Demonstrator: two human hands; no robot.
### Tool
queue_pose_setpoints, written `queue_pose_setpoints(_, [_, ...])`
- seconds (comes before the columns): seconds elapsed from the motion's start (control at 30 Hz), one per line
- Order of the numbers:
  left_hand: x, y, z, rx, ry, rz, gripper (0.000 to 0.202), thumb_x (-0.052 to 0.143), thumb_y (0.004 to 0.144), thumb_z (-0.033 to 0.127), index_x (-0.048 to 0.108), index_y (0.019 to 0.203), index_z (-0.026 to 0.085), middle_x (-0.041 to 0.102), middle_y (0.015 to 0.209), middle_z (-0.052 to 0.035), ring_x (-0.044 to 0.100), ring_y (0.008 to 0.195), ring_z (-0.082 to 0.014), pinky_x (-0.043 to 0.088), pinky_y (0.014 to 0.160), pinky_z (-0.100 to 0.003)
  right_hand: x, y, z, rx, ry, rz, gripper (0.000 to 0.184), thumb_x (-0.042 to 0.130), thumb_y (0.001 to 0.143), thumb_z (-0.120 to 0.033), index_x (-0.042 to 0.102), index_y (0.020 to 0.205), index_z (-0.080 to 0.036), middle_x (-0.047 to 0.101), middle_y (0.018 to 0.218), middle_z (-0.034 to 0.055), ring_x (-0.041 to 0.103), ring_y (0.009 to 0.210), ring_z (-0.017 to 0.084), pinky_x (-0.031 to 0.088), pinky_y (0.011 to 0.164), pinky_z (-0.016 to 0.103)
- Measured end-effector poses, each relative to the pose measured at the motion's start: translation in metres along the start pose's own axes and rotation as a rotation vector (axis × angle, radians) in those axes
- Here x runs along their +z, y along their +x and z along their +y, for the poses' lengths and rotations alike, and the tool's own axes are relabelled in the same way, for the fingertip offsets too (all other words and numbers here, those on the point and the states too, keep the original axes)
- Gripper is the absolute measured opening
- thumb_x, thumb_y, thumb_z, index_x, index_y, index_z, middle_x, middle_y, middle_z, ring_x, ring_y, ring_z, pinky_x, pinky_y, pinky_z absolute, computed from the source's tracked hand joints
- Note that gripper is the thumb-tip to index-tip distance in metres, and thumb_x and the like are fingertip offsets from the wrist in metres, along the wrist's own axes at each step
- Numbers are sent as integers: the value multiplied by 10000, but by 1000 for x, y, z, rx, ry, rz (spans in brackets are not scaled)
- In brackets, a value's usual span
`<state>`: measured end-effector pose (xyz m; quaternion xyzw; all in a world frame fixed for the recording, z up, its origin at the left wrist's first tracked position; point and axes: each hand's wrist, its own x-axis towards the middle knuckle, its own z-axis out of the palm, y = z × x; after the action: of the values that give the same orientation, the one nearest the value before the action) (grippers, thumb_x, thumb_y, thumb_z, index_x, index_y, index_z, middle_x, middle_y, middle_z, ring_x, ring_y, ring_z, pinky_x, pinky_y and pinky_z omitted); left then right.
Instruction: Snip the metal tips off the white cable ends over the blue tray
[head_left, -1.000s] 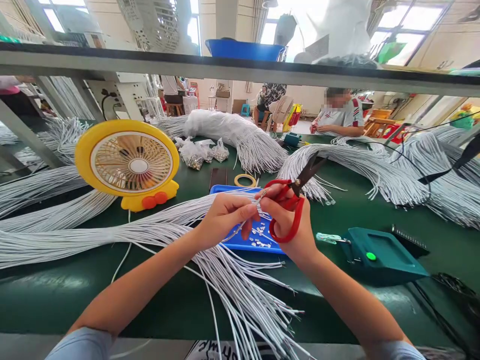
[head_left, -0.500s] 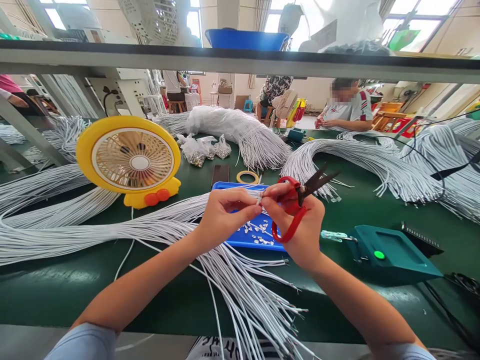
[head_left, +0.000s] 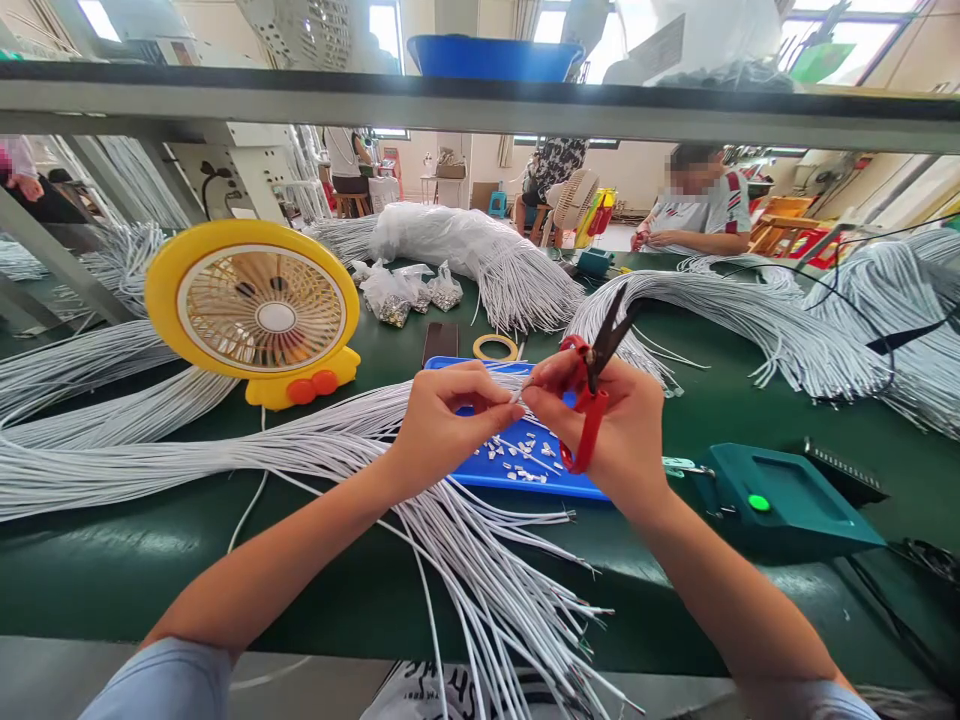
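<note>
My left hand point(head_left: 454, 415) pinches the end of a white cable between thumb and forefinger, above a blue tray point(head_left: 551, 484). Meeting it there, my right hand point(head_left: 611, 420) has its thumb and forefinger at the cable's tip. Red-handled scissors point(head_left: 589, 430) hang on the right hand's fingers, their dark blades slightly apart and pointing up and away. Small white connectors point(head_left: 525, 455) lie scattered in the tray. A bundle of white cables point(head_left: 315, 462) runs under my left wrist, its stripped ends fanning toward me. Fine detail at the fingertips is too small to make out.
A yellow fan point(head_left: 251, 310) stands at left. A green device point(head_left: 787, 495) with a lit button sits at right. Behind the tray are a roll of tape point(head_left: 495, 347), small plastic bags point(head_left: 405, 292) and more cable bundles point(head_left: 697, 300). A shelf bar point(head_left: 480, 105) crosses above; people sit beyond.
My right hand has turned slightly and shifted right, and the scissors' blades now point more upward. The left hand keeps its pinch. The view has tilted a little.
</note>
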<state>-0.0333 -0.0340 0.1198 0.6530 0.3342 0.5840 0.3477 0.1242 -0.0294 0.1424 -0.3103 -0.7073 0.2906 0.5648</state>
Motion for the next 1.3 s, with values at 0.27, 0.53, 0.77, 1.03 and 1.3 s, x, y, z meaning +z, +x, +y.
queue_pose_setpoints(0.27, [6,-4,0,-74,6,10,240,785,652,259,608,586,111,567,577,1,458,542,-62,381,497,-189,3,-1,5,30,55,-4,175,693,664,-58,572,697,-180,598,683,-50,548,621,62,463,610,188])
queue_pose_setpoints(0.53, [6,-4,-4,16,-141,-134,132,667,789,249,686,762,121,639,726,-39,533,645,-82,443,575,-194,4,-3,6,157,221,29,225,699,625,-20,578,711,-189,585,671,-58,554,613,64,459,577,177])
queue_pose_setpoints(0.77, [1,-3,0,40,-60,-22,100,687,767,224,697,746,127,654,706,-37,531,594,-75,439,529,-189,6,-1,5,132,178,40,49,664,767,-173,619,763,-194,652,758,-12,607,693,98,510,663,226])
queue_pose_setpoints(1.03, [2,-4,-3,75,11,44,60,726,724,201,716,723,141,635,681,-22,520,598,-63,437,510,-164,5,-5,-1,77,48,51,126,730,701,-154,630,769,-189,644,751,-21,570,653,81,466,583,188])
queue_pose_setpoints(1.3, [4,-5,-1,29,20,92,108,714,736,227,708,713,122,616,669,-18,522,588,-60,435,517,-168,7,-3,3,80,24,54,155,721,675,-100,610,754,-175,619,727,-24,545,639,81,472,613,200])
